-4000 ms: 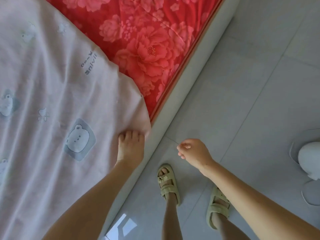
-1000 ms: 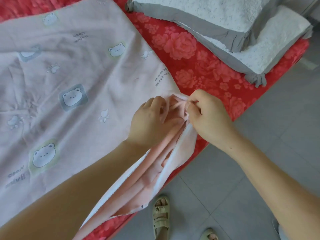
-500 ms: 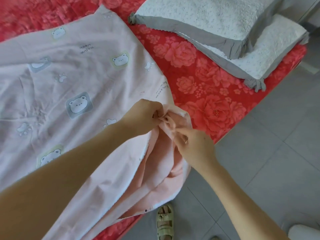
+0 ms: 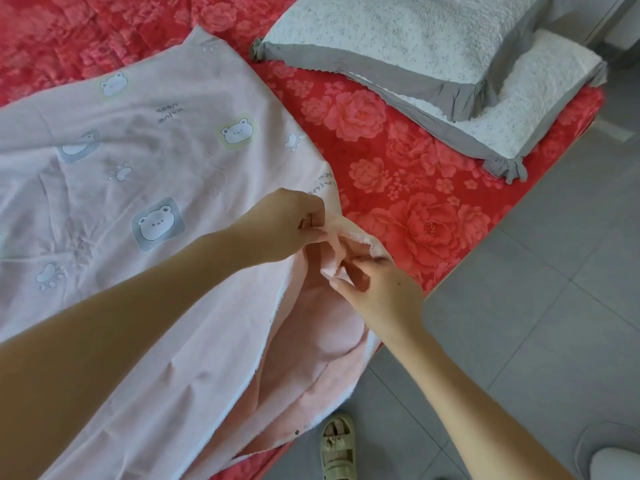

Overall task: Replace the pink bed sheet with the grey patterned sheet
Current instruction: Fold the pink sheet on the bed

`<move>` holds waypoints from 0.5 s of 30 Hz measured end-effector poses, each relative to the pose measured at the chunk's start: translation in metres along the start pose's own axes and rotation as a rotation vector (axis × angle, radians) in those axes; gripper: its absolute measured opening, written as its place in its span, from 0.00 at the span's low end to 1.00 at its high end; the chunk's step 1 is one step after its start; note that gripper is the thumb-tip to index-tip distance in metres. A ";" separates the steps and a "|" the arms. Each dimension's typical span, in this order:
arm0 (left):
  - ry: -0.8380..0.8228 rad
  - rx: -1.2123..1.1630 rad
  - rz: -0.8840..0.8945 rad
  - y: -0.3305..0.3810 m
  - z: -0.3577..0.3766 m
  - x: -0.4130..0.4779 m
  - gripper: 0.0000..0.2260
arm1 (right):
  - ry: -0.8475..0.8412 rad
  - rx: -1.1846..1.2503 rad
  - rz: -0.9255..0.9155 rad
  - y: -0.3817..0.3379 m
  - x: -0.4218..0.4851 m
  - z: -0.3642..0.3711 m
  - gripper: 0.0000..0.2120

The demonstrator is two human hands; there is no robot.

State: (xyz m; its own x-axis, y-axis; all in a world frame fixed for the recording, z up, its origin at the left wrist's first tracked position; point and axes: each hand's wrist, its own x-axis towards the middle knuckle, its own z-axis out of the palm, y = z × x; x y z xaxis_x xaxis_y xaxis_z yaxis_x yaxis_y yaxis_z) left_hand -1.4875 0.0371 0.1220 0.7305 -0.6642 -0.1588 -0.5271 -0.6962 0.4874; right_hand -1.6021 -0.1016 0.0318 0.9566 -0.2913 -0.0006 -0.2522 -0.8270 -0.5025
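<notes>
The left hand [image 4: 287, 223] and right hand [image 4: 384, 296] each pinch the pink bear-print sheet [image 4: 156, 161] at its corner — thin grips, so a sharp tug could slip it free.

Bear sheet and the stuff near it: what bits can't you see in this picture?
Head view:
- Sheet: left side cut off by the edge; printed words too small to read.
- Left hand and right hand: some fingertips buried in the sheet's folds.
- Lower pillow: partly under the top pillow.
- Sandal: cut off at the bottom edge.
</notes>
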 end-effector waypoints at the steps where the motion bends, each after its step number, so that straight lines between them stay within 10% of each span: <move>1: 0.007 -0.010 0.009 0.003 0.000 0.001 0.05 | 0.069 -0.039 -0.018 0.000 0.002 0.010 0.13; 15: -0.152 0.090 0.219 0.018 0.068 -0.019 0.06 | 0.176 0.035 0.223 0.057 -0.057 -0.003 0.17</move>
State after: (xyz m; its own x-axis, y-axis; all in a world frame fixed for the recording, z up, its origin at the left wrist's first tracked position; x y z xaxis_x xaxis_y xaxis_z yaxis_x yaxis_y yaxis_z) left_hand -1.5402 0.0186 0.0749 0.5245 -0.8303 -0.1885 -0.7068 -0.5480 0.4474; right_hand -1.6717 -0.1334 0.0059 0.8374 -0.5454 0.0345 -0.4449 -0.7170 -0.5366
